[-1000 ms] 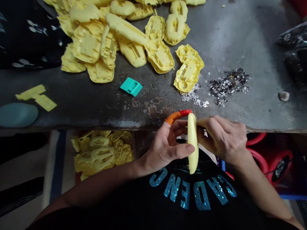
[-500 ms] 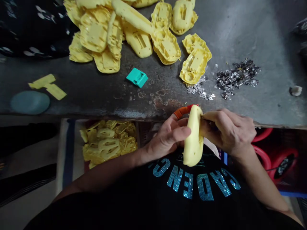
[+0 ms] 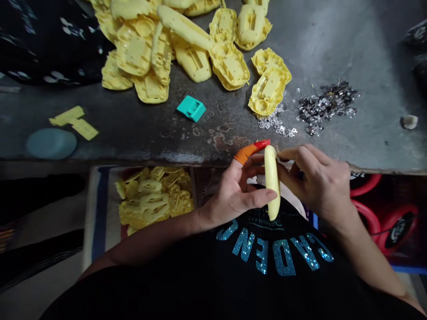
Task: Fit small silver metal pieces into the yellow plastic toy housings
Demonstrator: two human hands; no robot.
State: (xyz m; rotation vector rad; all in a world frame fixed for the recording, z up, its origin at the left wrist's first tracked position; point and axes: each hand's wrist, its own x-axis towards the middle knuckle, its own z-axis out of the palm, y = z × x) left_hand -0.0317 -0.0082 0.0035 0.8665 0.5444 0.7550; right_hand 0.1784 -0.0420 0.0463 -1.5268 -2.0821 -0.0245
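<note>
Two hands, head view: left hand (image 3: 227, 195) grips a yellow plastic shell (image 3: 271, 186) between thumb and fingers, just off the workbench (image 3: 143, 131)'s near edge. Half a second ago it showed more of its right face; now it's edge-on, so work there can't be checked. Right hand (image 3: 322, 182) curled, fingertips at that face; can't tell if they pinch anything. Small metal plates (image 3: 328, 106) heaped beyond the edge.

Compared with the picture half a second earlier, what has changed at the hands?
The yellow shell has turned nearly edge-on; nothing was visibly taken or released. The left hand still holds it, the right hand stays at its side. The teal piece stayed put.
</note>
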